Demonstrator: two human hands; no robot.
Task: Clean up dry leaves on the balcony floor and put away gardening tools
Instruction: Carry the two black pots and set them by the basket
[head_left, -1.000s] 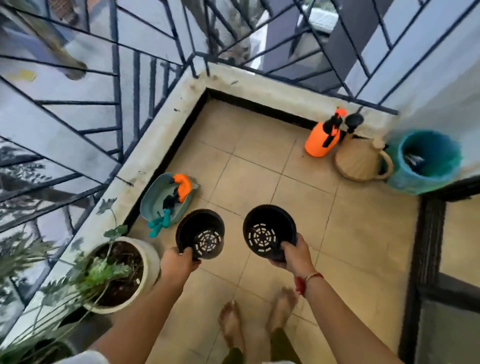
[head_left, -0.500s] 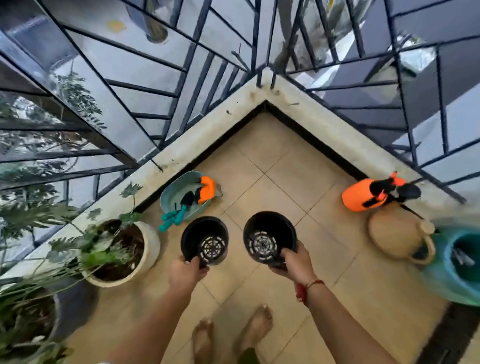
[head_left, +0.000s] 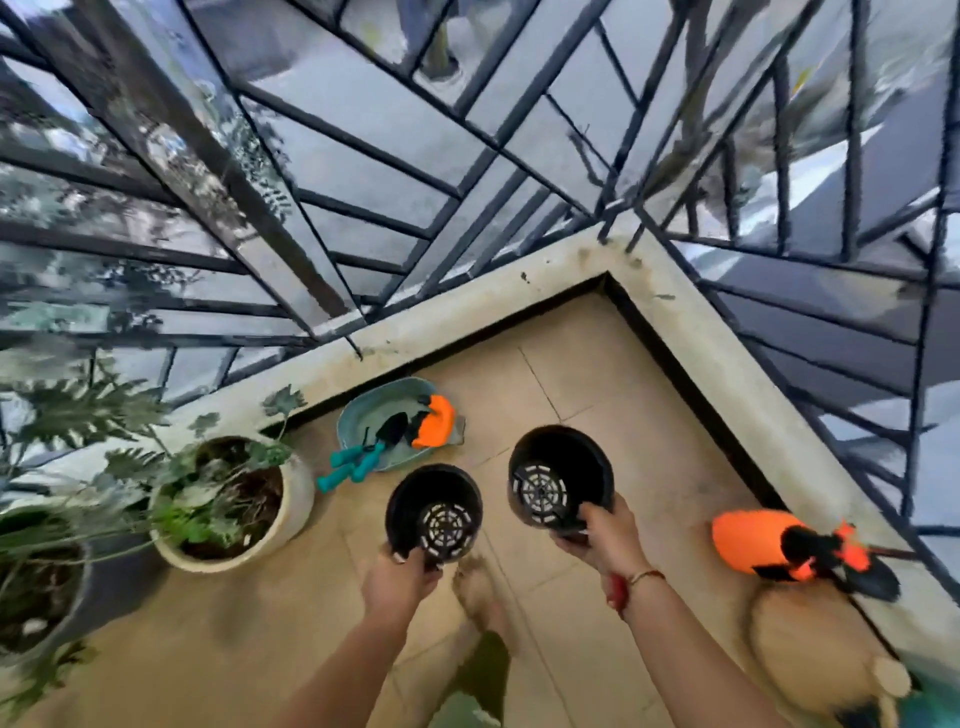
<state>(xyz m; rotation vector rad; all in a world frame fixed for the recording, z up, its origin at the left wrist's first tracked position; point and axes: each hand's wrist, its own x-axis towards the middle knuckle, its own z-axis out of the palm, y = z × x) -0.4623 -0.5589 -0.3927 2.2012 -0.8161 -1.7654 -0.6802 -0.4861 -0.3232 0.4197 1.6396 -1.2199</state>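
L hand (head_left: 397, 582) gripped the near rim of the L pot (head_left: 434, 512), thumb on the inside wall. R hand (head_left: 605, 540) held the R pot (head_left: 558, 480) at its near edge the same way, fingers curled round the wall. Both black pots were carried clear of the floor (head_left: 597, 374), mouths tipped toward the camera, empty, w/ slotted drain bases showing. They were apart, the R pot at approx 2 o'clock of the L one.

Handling, as a judgement: thin plastic, prob. very light, and the walls would flex if squeezed mid-height. The rolled rim looked like the stiffest place to hold. Dry and matte, so slip risk was low, and they were not fragile. They looked a similar size, so they could prob. nest to free one hand.

At 9 o'clock of the L pot stood a white planter (head_left: 298, 493) w/ a leafy plant. At 11 o'clock a teal tray (head_left: 374, 415) sat against the ledge, holding teal-handled tools (head_left: 353, 465) and an orange item (head_left: 434, 421) I couldn't identify. At 4 o'clock of the R pot was an orange sprayer (head_left: 753, 543), touching or just above a woven basket (head_left: 800, 649) at 5 o'clock.
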